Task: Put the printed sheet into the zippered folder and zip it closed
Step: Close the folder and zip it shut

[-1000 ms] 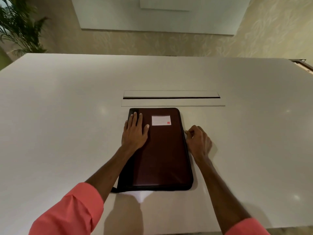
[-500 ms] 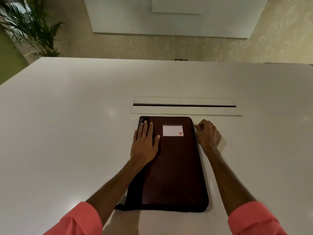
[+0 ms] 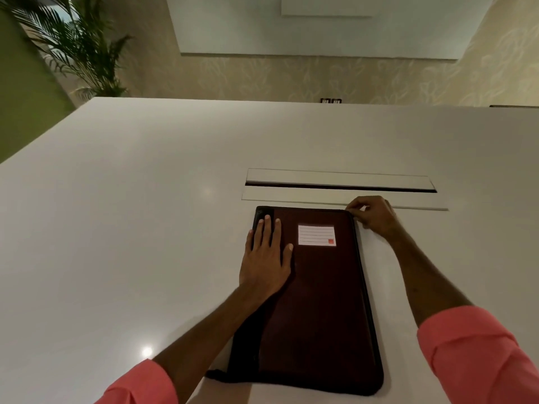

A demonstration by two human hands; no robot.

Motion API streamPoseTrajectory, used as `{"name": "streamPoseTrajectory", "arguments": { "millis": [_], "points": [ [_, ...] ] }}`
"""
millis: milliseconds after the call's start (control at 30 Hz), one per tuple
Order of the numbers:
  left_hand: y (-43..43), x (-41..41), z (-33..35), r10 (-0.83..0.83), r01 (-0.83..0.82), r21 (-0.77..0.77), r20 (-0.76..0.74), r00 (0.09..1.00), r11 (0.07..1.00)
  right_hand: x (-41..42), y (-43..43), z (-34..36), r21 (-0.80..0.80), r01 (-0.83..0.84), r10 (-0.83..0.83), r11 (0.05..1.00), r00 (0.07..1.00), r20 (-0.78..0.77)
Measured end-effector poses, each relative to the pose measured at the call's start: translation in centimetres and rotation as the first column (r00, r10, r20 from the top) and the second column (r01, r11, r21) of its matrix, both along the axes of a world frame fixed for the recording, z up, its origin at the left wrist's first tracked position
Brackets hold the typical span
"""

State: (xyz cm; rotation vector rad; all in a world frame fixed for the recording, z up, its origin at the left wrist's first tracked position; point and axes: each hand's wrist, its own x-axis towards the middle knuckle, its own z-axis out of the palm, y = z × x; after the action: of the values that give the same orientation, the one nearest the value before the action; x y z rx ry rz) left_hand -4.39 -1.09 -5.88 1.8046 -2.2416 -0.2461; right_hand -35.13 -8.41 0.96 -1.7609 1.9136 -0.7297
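Observation:
A dark maroon zippered folder (image 3: 323, 301) with black edging and a white label (image 3: 316, 235) lies flat and closed on the white table (image 3: 116, 228). My left hand (image 3: 267, 258) rests flat on its far left part, fingers spread, pressing it down. My right hand (image 3: 374, 215) is at the folder's far right corner, its fingertips pinched on the zipper pull there. A black strap sticks out at the folder's near left corner. The printed sheet is not visible.
A long cable slot with a raised flap (image 3: 338, 185) is set into the table just beyond the folder. A potted palm (image 3: 73, 45) stands past the table's far left corner. A wall with a whiteboard lies behind.
My right hand has slid away from me along the folder's right edge, from its middle to the far right corner. The white paper corner at the near edge no longer shows. My left hand stays put.

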Motion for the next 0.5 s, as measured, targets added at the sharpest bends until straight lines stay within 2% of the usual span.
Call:
{"name": "streamPoseTrajectory", "arguments": {
  "millis": [300, 500],
  "points": [
    [-0.1, 0.0, -0.4, -0.001, 0.002, -0.016, 0.019, 1.000, 1.000, -0.4, -2.2, 1.1, 0.016, -0.212, 0.212, 0.977, 0.967, -0.143],
    [0.0, -0.2, -0.3, 0.003, -0.003, -0.028, 0.012, 1.000, 1.000, -2.3, -0.8, 0.3, 0.030, -0.223, 0.225, 0.974, 0.959, -0.174]
  ]
}}
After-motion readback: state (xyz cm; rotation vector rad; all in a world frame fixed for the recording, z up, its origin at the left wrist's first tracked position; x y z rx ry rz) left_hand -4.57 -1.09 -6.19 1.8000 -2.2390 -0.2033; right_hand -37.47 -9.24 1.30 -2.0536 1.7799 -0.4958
